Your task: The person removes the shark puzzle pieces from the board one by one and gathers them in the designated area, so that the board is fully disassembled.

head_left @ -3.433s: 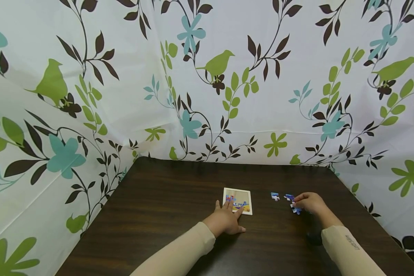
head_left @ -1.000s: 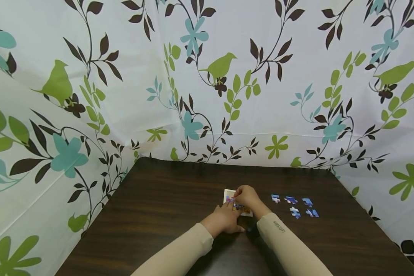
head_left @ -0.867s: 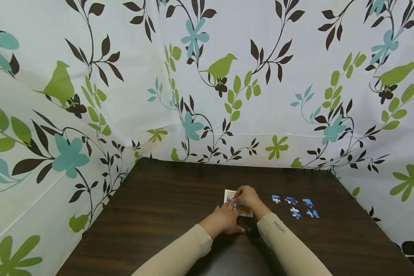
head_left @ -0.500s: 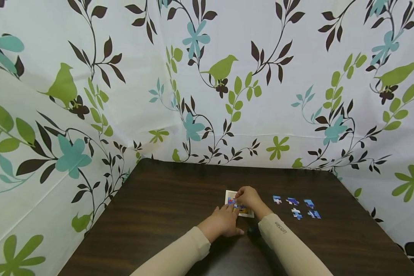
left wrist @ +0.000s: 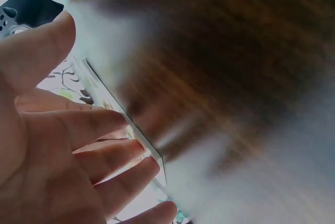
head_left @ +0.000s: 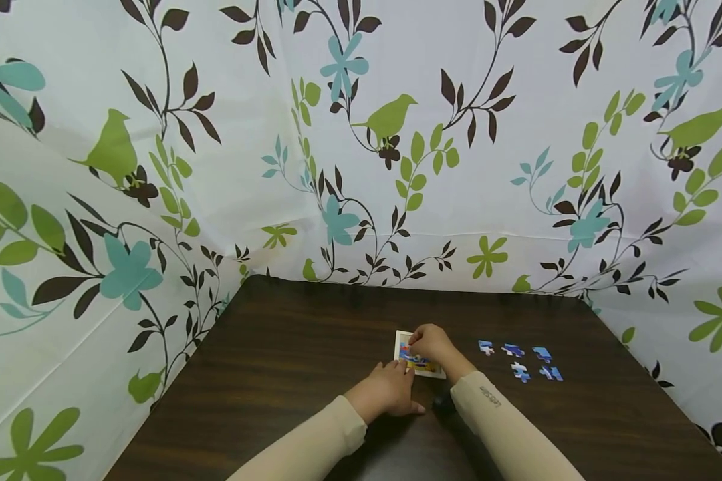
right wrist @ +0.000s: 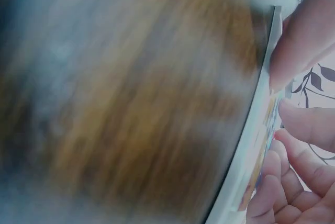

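A small jigsaw puzzle board (head_left: 432,375) with a pale wooden rim lies on the table, its colourful picture partly filled. My right hand (head_left: 434,345) reaches over its upper right part, thumb and fingers pinched together at a puzzle piece, which the hand mostly hides. Seen from the right wrist, the fingers (right wrist: 303,41) come down right at the board's face. My left hand (head_left: 388,387) rests palm down at the board's lower left, fingertips on the near rim; in the left wrist view its fingers (left wrist: 125,185) are extended along the board's edge.
Several loose blue and white puzzle pieces lie right of the board, among them a corner-like piece (head_left: 542,354) and a lower one (head_left: 520,372). The dark wooden table (head_left: 289,374) meets a patterned curtain (head_left: 445,254) at its back edge.
My right hand has gone from the loose pieces at the right to the board and stays there. My left fingers have drawn back from the picture towards the near rim.
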`<action>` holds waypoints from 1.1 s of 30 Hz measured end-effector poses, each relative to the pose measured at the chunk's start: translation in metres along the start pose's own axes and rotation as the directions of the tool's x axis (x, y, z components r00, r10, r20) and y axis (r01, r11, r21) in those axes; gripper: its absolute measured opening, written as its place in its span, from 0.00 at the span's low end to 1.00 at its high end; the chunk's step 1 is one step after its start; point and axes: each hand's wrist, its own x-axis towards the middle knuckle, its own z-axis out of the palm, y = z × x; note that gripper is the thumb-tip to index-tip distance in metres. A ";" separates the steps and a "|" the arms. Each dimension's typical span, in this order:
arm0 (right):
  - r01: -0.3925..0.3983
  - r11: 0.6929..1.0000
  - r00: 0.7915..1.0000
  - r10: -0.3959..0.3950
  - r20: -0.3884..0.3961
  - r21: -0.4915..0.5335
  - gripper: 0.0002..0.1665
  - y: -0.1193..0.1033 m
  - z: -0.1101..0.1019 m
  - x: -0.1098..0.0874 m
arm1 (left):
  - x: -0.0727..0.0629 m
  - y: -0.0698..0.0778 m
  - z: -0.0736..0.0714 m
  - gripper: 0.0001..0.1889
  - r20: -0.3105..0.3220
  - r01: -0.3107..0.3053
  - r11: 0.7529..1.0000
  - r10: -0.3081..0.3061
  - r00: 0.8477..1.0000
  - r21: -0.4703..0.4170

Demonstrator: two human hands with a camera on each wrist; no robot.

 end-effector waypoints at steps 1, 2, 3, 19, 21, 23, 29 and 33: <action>-0.010 1.000 1.000 0.010 0.002 0.001 0.06 0.000 0.001 0.000 | 0.000 0.000 -0.001 0.42 0.000 -0.003 1.000 0.003 1.000 0.005; -0.014 1.000 1.000 0.014 0.003 -0.004 0.07 0.000 0.001 0.001 | 0.000 0.001 -0.001 0.42 0.002 -0.006 1.000 0.006 1.000 0.012; -0.018 1.000 1.000 0.018 0.003 -0.007 0.07 0.001 0.001 0.001 | 0.000 0.001 -0.001 0.42 0.004 -0.008 1.000 0.008 1.000 0.018; 0.006 0.992 0.999 0.000 -0.047 0.129 0.03 0.005 -0.010 -0.003 | -0.001 0.007 -0.002 0.41 0.016 -0.013 0.999 0.013 1.000 0.049; 0.022 0.987 0.999 -0.014 -0.052 0.162 0.04 0.008 -0.014 -0.002 | -0.001 0.007 -0.002 0.41 0.012 -0.012 0.999 0.012 1.000 0.042; 0.035 0.981 0.998 -0.026 -0.049 0.189 0.04 0.012 -0.019 -0.002 | -0.001 0.006 -0.001 0.41 0.011 -0.011 0.999 0.011 1.000 0.038; 0.013 0.975 0.999 -0.004 -0.045 0.221 0.07 0.036 -0.049 -0.006 | -0.002 0.004 -0.001 0.42 -0.010 0.001 1.000 -0.001 1.000 0.021; -0.024 0.974 0.999 0.033 -0.036 0.226 0.11 0.064 -0.075 -0.016 | -0.005 0.002 -0.003 0.42 -0.030 0.002 1.000 -0.001 1.000 0.020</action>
